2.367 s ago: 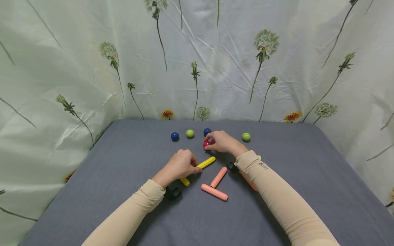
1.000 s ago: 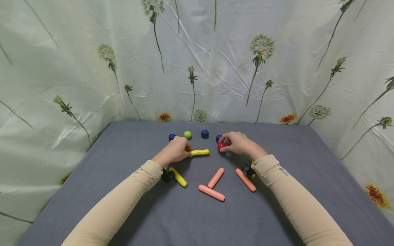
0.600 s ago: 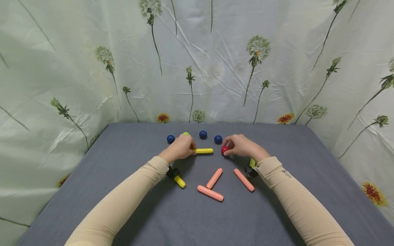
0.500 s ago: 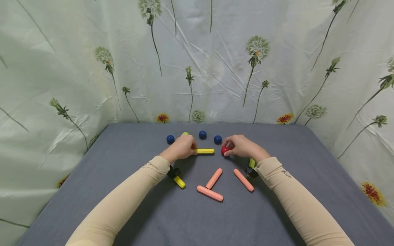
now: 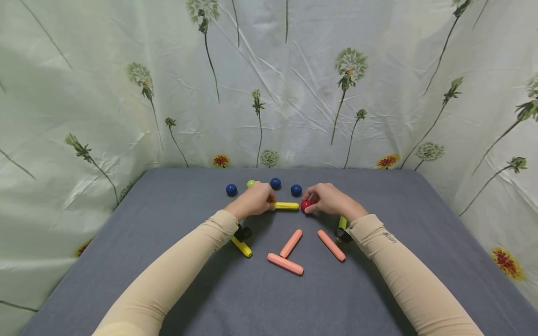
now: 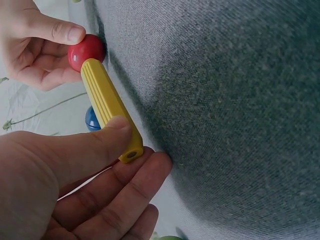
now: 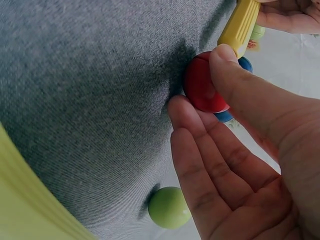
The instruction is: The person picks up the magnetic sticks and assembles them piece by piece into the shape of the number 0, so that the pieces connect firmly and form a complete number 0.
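Note:
My left hand pinches a yellow ribbed rod near one end, between thumb and fingers. That end shows a small dark round spot in the left wrist view. My right hand pinches a glossy red ball with thumb and fingertips. In the left wrist view, the rod's far end meets the side of the red ball. Both are held low over the grey cloth. Behind them lie blue balls, and a green ball is partly hidden by my left hand.
Another blue ball lies at the back left. Three salmon rods rest in front, two forming a T. A yellow rod lies by my left wrist, a yellow-green one by my right. A green ball is near my right fingers.
My left hand has moved back, then right, turning the yellow rod level and bringing its end to the red ball. Earlier my right hand carried the red ball rightward; lately it stays nearly still.

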Tool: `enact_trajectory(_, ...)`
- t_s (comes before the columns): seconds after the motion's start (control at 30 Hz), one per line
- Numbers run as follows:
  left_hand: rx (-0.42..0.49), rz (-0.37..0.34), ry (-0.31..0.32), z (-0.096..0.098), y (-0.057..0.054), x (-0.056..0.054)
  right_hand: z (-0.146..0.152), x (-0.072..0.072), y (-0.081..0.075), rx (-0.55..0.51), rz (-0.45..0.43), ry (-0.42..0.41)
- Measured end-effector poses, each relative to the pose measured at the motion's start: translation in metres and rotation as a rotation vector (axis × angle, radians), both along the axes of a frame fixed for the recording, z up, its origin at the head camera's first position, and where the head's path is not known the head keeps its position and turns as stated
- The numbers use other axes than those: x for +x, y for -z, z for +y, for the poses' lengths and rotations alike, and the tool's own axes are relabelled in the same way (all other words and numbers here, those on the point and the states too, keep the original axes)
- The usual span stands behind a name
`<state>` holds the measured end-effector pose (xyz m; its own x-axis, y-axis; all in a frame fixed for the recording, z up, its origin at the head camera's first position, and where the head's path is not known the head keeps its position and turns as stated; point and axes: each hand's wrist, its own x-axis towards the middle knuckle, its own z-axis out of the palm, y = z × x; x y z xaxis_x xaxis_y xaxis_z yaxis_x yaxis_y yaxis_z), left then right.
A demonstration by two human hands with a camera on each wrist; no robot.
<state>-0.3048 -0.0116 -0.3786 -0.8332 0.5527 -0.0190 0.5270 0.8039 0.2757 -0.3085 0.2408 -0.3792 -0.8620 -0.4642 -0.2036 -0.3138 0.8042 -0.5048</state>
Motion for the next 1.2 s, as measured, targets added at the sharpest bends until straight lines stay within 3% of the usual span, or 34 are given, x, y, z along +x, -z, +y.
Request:
enact_trajectory(0.5, -0.008, -0.044, -0.035, 0.005, 0.0, -0.003, -0.003, -0.001, -0.003, -0.015, -0.001, -0.006)
enact_trajectory(1.2, 0.039, -0.086, -0.014, -0.008, 0.002, -0.003, -0.003, 0.002, -0.002, 0.012, 0.009, 0.012)
